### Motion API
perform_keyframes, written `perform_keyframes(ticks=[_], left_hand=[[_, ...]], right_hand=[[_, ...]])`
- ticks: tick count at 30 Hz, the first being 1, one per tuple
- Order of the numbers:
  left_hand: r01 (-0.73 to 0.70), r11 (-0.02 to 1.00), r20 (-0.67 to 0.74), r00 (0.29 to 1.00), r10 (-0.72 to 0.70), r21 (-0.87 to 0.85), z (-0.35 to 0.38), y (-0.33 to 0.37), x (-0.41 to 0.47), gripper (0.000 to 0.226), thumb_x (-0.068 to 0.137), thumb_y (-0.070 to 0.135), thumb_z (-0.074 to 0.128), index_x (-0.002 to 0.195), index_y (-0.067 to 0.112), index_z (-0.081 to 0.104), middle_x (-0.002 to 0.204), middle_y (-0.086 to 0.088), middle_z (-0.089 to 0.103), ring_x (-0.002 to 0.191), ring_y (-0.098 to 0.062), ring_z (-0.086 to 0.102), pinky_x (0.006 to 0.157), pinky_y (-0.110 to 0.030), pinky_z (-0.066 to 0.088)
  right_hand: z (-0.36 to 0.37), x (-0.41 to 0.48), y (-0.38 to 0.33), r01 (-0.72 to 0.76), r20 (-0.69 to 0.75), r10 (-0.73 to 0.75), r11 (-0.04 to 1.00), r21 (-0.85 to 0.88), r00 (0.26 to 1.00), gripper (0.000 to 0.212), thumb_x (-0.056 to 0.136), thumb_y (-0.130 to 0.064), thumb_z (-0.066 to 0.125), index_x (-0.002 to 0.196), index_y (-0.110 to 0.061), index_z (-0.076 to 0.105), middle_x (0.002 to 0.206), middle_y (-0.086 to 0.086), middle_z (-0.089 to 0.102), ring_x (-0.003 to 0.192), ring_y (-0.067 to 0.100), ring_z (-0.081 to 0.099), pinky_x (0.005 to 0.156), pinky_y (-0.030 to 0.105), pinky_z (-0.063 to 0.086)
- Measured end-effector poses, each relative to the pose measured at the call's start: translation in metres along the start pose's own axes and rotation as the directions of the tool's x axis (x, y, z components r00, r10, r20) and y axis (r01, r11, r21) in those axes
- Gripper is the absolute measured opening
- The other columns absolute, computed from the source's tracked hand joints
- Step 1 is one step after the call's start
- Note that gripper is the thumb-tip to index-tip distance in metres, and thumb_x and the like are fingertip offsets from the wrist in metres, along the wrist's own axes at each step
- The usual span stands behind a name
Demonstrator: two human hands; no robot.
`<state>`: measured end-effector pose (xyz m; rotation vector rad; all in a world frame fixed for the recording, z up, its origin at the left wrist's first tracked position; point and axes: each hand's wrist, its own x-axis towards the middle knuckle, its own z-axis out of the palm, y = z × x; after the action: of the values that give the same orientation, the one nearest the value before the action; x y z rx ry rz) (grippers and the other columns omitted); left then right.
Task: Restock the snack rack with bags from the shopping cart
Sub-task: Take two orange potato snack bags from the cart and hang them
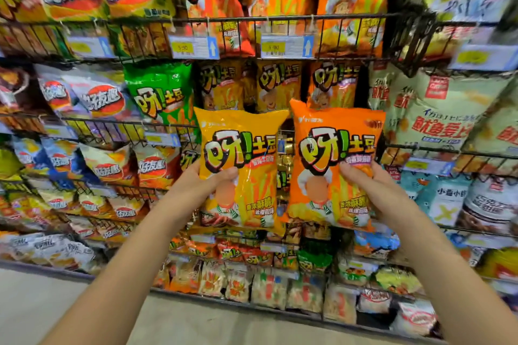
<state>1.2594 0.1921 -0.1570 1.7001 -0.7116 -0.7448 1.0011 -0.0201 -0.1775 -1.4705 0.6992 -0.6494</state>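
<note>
Two bags up, one per hand. Left hand (pixel 213 180) grasps the yellow bag (pixel 241 148) low on its left edge, thumb on the front. Right hand (pixel 363 180) grasps the orange bag (pixel 336 148) low on its right side, thumb on the front too. Both sets of fingers are clenched on film, nothing released.

Landmark is the green bag (pixel 158 92) on the snack rack's (pixel 280 19) middle tier. The yellow bag is held just right of and below it, in front of the rack and not yet on it. The orange bag is further right, beside the yellow one with a narrow gap between. Right of the green bag, on the same tier, are three matching facings. The two nearer ones (pixel 221 84) look yellow and the far one (pixel 333 81) looks orange. Price tags (pixel 193 47) hang above and right of the green bag. Cart not in view.

My read: the step is matching flavour to facing, then slotting.
- Yellow goes to a facing right next to the green bag, orange to the far one.
- Lift each bag over the wire front rail and drop it upright, print facing out.
- With a low grip the tops will flop, so seat one bag at a time.
- Keep the squeeze light, since the contents likely crush.
</note>
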Motion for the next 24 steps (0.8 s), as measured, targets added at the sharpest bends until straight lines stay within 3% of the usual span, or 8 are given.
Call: perform_keyframes(ticks=[2,3,5,7,10,17,20,24], left_hand=[[-0.028,0.999,0.045,0.999,0.029,-0.026,0.000,0.009,0.015,0.047,0.075,0.062,0.080,0.111,0.050,0.052,0.116,0.018,0.063,0.110,-0.013,0.058,0.103,-0.043,0.037],[-0.040,0.999,0.063,0.997,0.041,-0.017,-0.003,0.010,0.025,0.046,0.078,0.062,0.080,0.113,0.051,0.053,0.117,0.018,0.065,0.110,-0.011,0.059,0.104,-0.043,0.038],[-0.063,0.998,0.091,0.994,0.063,-0.004,-0.008,0.010,0.045,0.094,0.059,0.081,0.081,0.140,0.041,0.053,0.137,0.008,0.064,0.128,-0.021,0.058,0.114,-0.052,0.039],[-0.088,0.996,0.109,0.990,0.089,-0.006,-0.016,0.008,0.069,0.114,0.049,0.089,0.079,0.147,0.039,0.048,0.142,0.007,0.062,0.131,-0.024,0.057,0.114,-0.055,0.040],[-0.109,0.994,0.130,0.985,0.110,-0.016,-0.022,0.022,0.090,0.098,0.050,0.087,0.078,0.135,0.043,0.058,0.128,0.011,0.070,0.120,-0.022,0.063,0.110,-0.052,0.044],[-0.152,0.988,0.199,0.968,0.154,-0.027,-0.021,0.035,0.134,0.060,0.066,0.073,0.081,0.110,0.033,0.067,0.096,0.019,0.073,0.098,-0.012,0.064,0.081,-0.033,0.041],[-0.165,0.986,0.219,0.961,0.169,-0.036,-0.015,0.042,0.141,0.046,0.071,0.061,0.072,0.103,0.029,0.064,0.075,0.026,0.070,0.072,0.004,0.065,0.075,-0.026,0.040],[-0.154,0.985,0.219,0.961,0.167,-0.075,-0.006,0.051,0.143,0.044,0.074,0.057,0.069,0.113,0.036,0.064,0.091,0.025,0.072,0.071,0.013,0.066,0.070,-0.020,0.041]], right_hand=[[0.002,0.012,-0.005,-0.009,-0.031,0.009,1.000,-0.008,0.999,0.069,0.061,-0.066,0.083,0.120,-0.033,0.067,0.108,-0.005,0.079,0.106,0.021,0.072,0.105,0.048,0.050],[0.003,0.017,-0.007,-0.012,-0.048,0.011,1.000,-0.009,0.999,0.071,0.055,-0.072,0.086,0.115,-0.038,0.069,0.110,-0.006,0.078,0.110,0.021,0.071,0.107,0.049,0.048],[0.006,0.026,-0.010,-0.011,-0.091,0.009,1.000,-0.022,0.996,0.074,0.049,-0.077,0.086,0.112,-0.042,0.069,0.116,-0.008,0.076,0.115,0.020,0.068,0.111,0.049,0.045],[0.010,0.032,-0.016,0.002,-0.121,-0.005,1.000,-0.029,0.993,0.059,0.063,-0.067,0.083,0.113,-0.042,0.065,0.115,-0.011,0.076,0.115,0.016,0.067,0.108,0.044,0.046],[0.016,0.044,-0.024,0.019,-0.148,-0.021,1.000,-0.017,0.989,0.044,0.074,-0.052,0.076,0.113,-0.039,0.062,0.104,-0.013,0.079,0.103,0.012,0.073,0.097,0.039,0.052],[0.014,0.073,-0.033,-0.004,-0.225,0.001,1.000,-0.011,0.974,0.086,0.063,-0.071,0.084,0.136,-0.036,0.057,0.120,-0.003,0.075,0.113,0.024,0.071,0.105,0.051,0.051],[0.010,0.080,-0.040,0.030,-0.195,-0.033,0.999,-0.018,0.980,0.060,0.075,-0.058,0.078,0.126,-0.031,0.064,0.112,-0.002,0.078,0.106,0.024,0.074,0.096,0.045,0.055],[0.003,0.085,-0.052,0.007,-0.165,-0.010,1.000,-0.014,0.986,0.039,0.087,-0.048,0.067,0.120,-0.028,0.067,0.105,-0.002,0.080,0.097,0.020,0.077,0.084,0.037,0.057]])
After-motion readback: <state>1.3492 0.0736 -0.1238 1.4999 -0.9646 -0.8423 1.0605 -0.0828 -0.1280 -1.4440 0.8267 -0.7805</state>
